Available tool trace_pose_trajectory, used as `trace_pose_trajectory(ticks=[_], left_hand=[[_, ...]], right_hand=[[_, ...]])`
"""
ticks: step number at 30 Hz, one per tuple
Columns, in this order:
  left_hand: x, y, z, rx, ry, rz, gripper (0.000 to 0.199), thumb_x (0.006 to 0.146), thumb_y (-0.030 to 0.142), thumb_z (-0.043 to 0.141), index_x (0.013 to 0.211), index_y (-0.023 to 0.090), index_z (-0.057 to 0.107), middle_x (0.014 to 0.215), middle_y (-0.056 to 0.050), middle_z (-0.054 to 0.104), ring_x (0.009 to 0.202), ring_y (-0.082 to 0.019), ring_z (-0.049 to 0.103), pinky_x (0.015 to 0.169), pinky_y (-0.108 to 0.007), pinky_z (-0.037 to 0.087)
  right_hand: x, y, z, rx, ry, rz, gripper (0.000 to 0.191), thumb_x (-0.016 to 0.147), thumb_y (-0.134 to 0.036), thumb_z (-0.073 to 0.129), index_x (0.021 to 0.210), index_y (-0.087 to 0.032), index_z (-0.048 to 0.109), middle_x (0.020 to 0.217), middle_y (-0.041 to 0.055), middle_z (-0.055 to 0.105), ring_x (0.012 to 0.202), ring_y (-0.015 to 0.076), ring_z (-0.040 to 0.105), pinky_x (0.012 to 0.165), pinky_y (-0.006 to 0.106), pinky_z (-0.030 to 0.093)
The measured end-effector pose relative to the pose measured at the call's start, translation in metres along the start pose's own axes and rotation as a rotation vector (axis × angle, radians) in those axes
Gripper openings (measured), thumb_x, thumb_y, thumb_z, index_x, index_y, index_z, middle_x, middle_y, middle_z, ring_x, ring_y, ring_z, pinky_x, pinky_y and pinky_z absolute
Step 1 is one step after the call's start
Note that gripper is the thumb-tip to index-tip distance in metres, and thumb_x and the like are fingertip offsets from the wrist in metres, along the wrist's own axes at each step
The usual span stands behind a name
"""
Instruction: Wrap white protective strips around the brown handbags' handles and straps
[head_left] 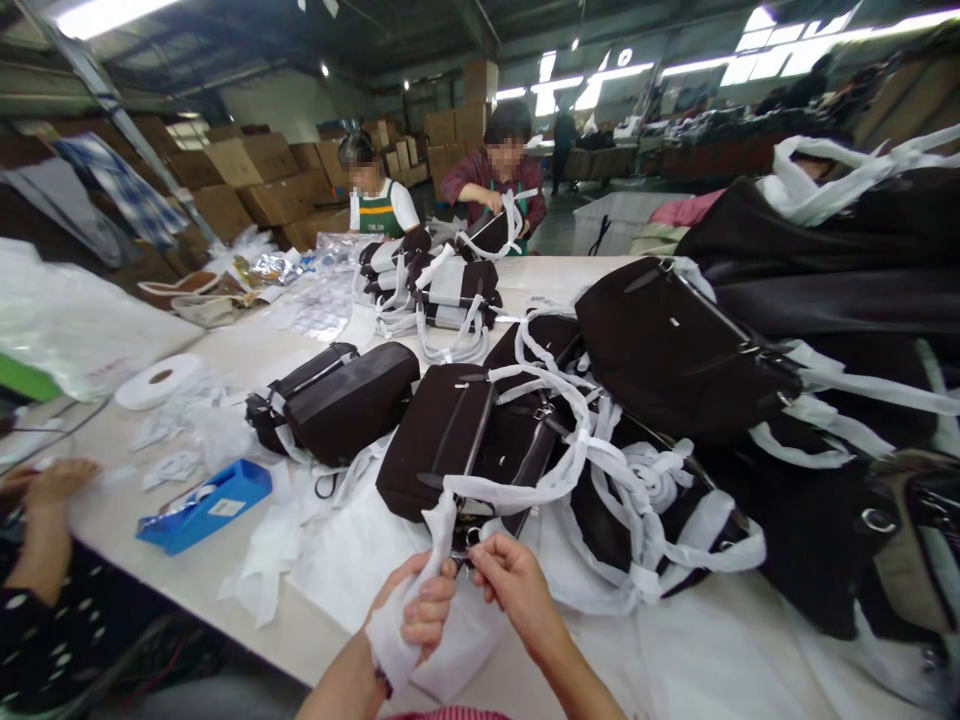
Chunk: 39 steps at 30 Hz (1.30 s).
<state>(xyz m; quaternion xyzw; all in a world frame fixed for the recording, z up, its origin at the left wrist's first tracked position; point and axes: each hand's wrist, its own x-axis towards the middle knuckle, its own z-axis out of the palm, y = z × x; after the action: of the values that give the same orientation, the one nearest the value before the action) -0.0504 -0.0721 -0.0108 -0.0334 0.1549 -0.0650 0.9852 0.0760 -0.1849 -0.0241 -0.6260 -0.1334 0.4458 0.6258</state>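
Observation:
My left hand is closed round a strip of white tissue wrap, whose loose end hangs over the wrist. Close beside it, my right hand pinches at small metal strap hardware; the exact part between the fingertips is too small to make out. Just beyond both hands lies a dark handbag on its side, its handle wrapped in white tissue. White tissue sheets are spread beneath the bag and hands.
A blue tape dispenser and a white roll stand on the left. More dark bags pile up on the right. Another bag lies left of centre. Two co-workers are across the table; another person's hand rests at the left edge.

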Motion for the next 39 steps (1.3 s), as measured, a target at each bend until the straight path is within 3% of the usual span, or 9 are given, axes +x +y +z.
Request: trace_pose_trajectory(ticks=[3,5,11,14,20,23,27,32,39], left_hand=[[0.0,-0.002,-0.002,-0.008,-0.01,0.002,0.022,0.094,0.022,0.045,0.092,0.003,0.056,0.057,0.007,0.041,0.035,0.0,0.033,0.03,-0.009,0.018],[-0.001,-0.003,-0.003,-0.018,-0.018,0.026,0.021,0.094,0.022,0.045,0.092,0.004,0.055,0.057,0.007,0.04,0.035,0.0,0.032,0.03,-0.009,0.018],[-0.003,0.0,-0.001,0.006,0.005,0.018,0.024,0.093,0.023,0.048,0.092,0.002,0.058,0.057,0.007,0.039,0.034,0.0,0.026,0.03,-0.009,0.017],[-0.003,0.004,0.001,0.064,0.039,-0.038,0.026,0.091,0.026,0.051,0.092,0.002,0.059,0.056,0.007,0.038,0.035,0.0,0.022,0.031,-0.011,0.015],[0.003,0.014,-0.004,0.202,0.087,-0.143,0.03,0.085,0.029,0.057,0.093,0.001,0.061,0.055,0.006,0.04,0.036,-0.001,0.017,0.034,-0.014,0.01],[0.006,0.014,-0.004,0.295,0.173,-0.15,0.028,0.082,0.031,0.059,0.092,0.004,0.062,0.053,0.005,0.043,0.035,-0.002,0.021,0.035,-0.016,0.009],[0.008,0.007,0.004,0.511,0.439,-0.081,0.028,0.079,0.032,0.06,0.095,0.01,0.061,0.051,0.005,0.046,0.034,-0.004,0.025,0.038,-0.018,0.01],[0.01,-0.006,0.014,0.59,0.645,0.044,0.029,0.075,0.036,0.058,0.093,0.014,0.059,0.047,0.006,0.047,0.032,-0.004,0.024,0.036,-0.019,0.012],[0.012,-0.017,0.024,0.753,0.727,0.328,0.026,0.059,0.034,0.068,0.065,0.018,0.048,0.045,0.006,0.046,0.038,-0.007,0.039,0.04,-0.019,0.024]], right_hand=[[-0.001,0.009,0.001,0.028,0.037,0.118,0.038,0.071,-0.055,0.059,0.059,-0.02,0.048,0.047,-0.0049,0.048,0.038,0.0064,0.033,0.038,0.02,0.022],[-0.004,0.013,0.0,0.0,0.053,0.042,0.037,0.076,-0.052,0.058,0.06,-0.02,0.049,0.048,-0.0045,0.048,0.041,0.0078,0.037,0.04,0.021,0.028],[-0.012,0.011,-0.02,-0.759,0.021,-1.018,0.022,0.095,-0.017,0.045,0.092,-0.019,0.067,0.068,0.0027,0.062,0.063,0.0141,0.055,0.058,0.026,0.039],[-0.01,0.006,-0.032,-0.983,0.029,-1.224,0.019,0.094,-0.012,0.047,0.099,-0.016,0.065,0.069,0.0031,0.063,0.06,0.0144,0.054,0.055,0.027,0.037],[-0.009,-0.004,-0.044,-1.022,-0.013,-1.248,0.016,0.093,-0.011,0.05,0.096,-0.017,0.064,0.077,0.0033,0.067,0.063,0.0145,0.057,0.056,0.028,0.039],[-0.013,-0.003,-0.038,-0.902,-0.003,-1.096,0.017,0.093,-0.014,0.049,0.084,-0.018,0.063,0.07,0.0019,0.062,0.06,0.0134,0.056,0.056,0.026,0.04],[-0.022,0.003,-0.026,-0.735,0.061,-0.836,0.024,0.094,-0.019,0.049,0.072,-0.019,0.059,0.062,-0.0008,0.054,0.057,0.0118,0.054,0.053,0.023,0.039],[-0.025,-0.008,-0.026,-1.054,0.03,-1.158,0.022,0.096,-0.016,0.046,0.085,-0.018,0.065,0.066,0.0011,0.059,0.058,0.0141,0.053,0.054,0.029,0.033],[-0.01,-0.051,-0.02,-1.287,-0.223,-1.464,0.034,0.097,-0.013,0.035,0.079,-0.017,0.063,0.063,0.0009,0.056,0.056,0.0155,0.047,0.054,0.034,0.027]])
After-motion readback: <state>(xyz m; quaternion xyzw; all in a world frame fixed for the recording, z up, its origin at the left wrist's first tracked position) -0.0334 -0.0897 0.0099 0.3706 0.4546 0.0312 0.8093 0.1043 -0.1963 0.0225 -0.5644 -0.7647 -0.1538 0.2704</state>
